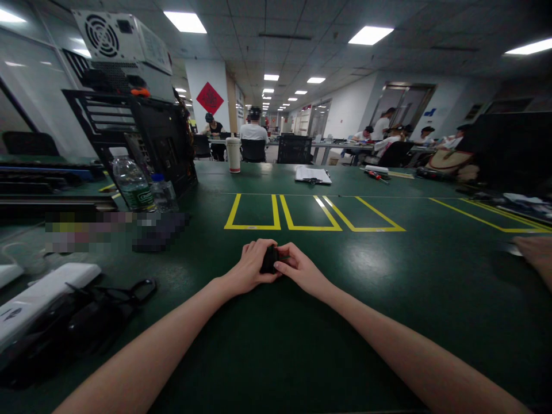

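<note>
- Black and small, the block [269, 260] sits between the person's two hands in the head view, low over the green table [267, 356]; whether it touches the surface is hidden.
- From the left, the left hand [255, 264] wraps it, fingers bent over the far side and thumb along the near side, so the hand is part-closed around the block.
- From the right, the right hand [298, 265] comes in with thumb and bent fingers nearly pinched together, their tips at the block's right edge (whether they also grip some small part is too fine to tell).
- Neither hand is clearly nearer: the block lies just right of the left palm and just left of the right fingertips, though the left covers more of it.
- Its visible face looks longer going away from the person than across, but fingers hide the rest, so the true long axis cannot be told.
- What matters most, I judge, is that sideways meeting: left hand as cradle, right fingertips at the exposed side.
- Beyond the hands lie yellow tape outlines [310, 228], apart from the block; another person's hand [535, 253] is well off to the right.
</note>
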{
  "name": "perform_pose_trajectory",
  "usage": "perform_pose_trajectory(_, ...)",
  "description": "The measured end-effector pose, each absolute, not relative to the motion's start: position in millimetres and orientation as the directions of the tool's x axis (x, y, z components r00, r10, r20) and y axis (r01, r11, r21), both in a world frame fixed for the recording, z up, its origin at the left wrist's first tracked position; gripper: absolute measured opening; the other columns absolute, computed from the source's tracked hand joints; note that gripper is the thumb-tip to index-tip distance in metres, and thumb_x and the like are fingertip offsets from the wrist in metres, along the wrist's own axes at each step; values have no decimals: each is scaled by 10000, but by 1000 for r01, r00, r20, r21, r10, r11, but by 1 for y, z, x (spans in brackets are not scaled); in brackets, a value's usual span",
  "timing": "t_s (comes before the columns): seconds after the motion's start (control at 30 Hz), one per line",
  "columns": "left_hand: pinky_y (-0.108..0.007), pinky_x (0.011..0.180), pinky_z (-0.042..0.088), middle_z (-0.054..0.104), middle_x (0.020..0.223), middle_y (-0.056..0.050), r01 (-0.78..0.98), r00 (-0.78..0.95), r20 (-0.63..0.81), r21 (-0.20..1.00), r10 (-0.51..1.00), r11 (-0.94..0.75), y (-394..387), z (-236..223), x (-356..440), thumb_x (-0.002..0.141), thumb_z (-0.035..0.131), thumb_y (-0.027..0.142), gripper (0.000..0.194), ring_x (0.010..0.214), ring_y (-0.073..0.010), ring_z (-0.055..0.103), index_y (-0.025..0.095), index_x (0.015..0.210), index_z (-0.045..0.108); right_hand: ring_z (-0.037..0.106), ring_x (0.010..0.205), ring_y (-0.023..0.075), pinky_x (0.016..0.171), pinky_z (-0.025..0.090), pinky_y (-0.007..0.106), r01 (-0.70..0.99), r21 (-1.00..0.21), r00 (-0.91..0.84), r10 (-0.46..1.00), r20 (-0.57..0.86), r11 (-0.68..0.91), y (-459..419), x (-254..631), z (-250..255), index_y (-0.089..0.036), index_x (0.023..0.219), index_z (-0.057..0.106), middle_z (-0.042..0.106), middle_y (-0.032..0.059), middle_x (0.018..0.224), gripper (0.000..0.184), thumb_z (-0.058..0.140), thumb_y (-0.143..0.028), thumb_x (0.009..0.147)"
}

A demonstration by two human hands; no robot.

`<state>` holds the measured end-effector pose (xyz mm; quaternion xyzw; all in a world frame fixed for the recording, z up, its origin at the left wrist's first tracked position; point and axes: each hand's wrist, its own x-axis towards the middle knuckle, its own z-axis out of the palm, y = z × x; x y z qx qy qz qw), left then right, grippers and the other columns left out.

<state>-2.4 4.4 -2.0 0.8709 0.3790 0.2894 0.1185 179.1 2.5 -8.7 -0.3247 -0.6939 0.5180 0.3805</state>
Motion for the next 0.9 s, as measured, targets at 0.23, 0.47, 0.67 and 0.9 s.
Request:
perform_pose_trajectory(0.23,-392,855,342,455,1097,-61,588,559,402,425,725,-688,3,0,-4,742,620,296,529,960,-237,467,232,1179,329,565,934,174,796,482,352,3,-974,-498,844,197,228,3,179,-7,-226,946,486,528,7,997,190,586,-248,786)
perform_pose_trajectory(0.47,-390,853,345,465,1090,-56,587,553,398,437,732,-681,0,5,-3,738,623,284,522,962,-241,472,245,1171,334,557,971,186,816,484,365,34,-974,-473,862,182,224,2,178,-5,-225,1020,471,521,26,1034,256,581,-230,789)
perform_pose_trajectory(0.67,-392,849,348,460,1096,-56,583,560,386,446,734,-679,-3,8,-4,743,616,277,511,958,-240,474,250,1170,336,557,978,192,834,478,383,42,-980,-502,852,149,196,1,180,-3,-221,996,488,525,26,1052,229,581,-232,786)
perform_pose_trajectory(0.9,-395,853,349,453,1113,-64,586,567,370,447,736,-676,-4,10,-4,759,604,295,500,967,-240,465,239,1177,336,566,929,170,786,488,343,-10,-977,-501,845,188,212,4,178,-6,-224,945,484,531,9,989,183,581,-247,791)
